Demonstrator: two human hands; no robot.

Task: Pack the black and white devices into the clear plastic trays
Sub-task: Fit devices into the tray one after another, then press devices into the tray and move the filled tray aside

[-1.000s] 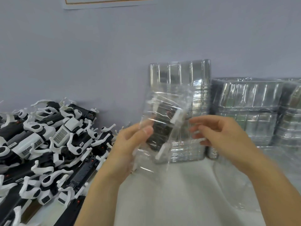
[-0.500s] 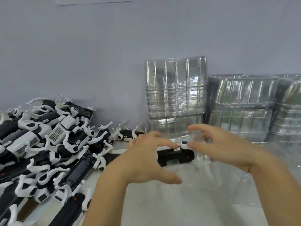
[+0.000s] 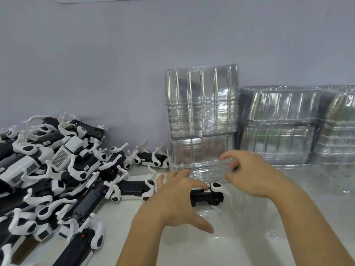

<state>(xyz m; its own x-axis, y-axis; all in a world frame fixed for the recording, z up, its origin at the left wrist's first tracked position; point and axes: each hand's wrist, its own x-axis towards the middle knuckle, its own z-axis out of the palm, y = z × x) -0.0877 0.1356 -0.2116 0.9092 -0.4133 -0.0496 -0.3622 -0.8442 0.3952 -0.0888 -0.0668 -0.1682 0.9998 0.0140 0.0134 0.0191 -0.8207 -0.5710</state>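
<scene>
Hands first: your left hand (image 3: 172, 196) lies over the black body of one black and white device (image 3: 208, 195), with its fingers spread and quite straight and the thumb sticking out toward you. The fingers look like they touch the top of the device, but they do not curl round it. Your right hand (image 3: 249, 174) floats just above and to the right of the device. Its fingers are loosely bent, like a claw, and they hold nothing. The fingertips are a bit blurry.

The device lies on its side on the white table (image 3: 182, 250), with its white hook end pointing to the right. It sits in or on a clear plastic tray (image 3: 240, 212) that lies flat in front of you. The tray is so see-through that you cannot tell where its edges are, or whether the device is fully down in it.

Off to your left is a big pile of devices (image 3: 48, 169), all jumbled on top of each other. One more loose device (image 3: 132, 190) lies flat just beside your left hand.

Behind your hands, against the grey wall (image 3: 115, 64), stands a tall stack of empty trays (image 3: 201, 116). More stacks of trays (image 3: 280, 123) stand to the right of it, close together.
</scene>
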